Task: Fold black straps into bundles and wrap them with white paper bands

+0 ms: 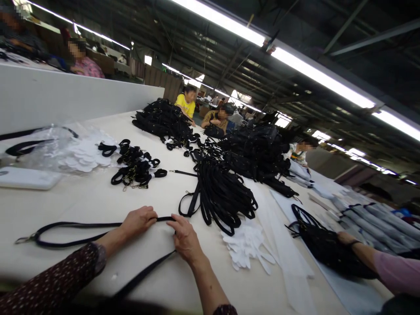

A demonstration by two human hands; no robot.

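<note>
A black strap (82,225) lies looped on the white table, with a metal clip (24,239) at its left end. My left hand (139,221) is closed on the strap, fingertips pinching it near the middle. A short way to the right, my right hand (184,236) also grips it, thumb and fingers closed. Between the two hands a short stretch of strap runs nearly straight. From under my right hand the strap slants down toward the table's near edge. Just beyond my hands lies a big bundle of black straps (219,192).
Short black straps with clips (134,168) lie left of the bundle. White paper tags (249,245) are on the right, more in a plastic bag (78,151) at left near a white phone (28,178). Black bags (256,151) are piled behind. A co-worker's hand (348,239) touches a black bag.
</note>
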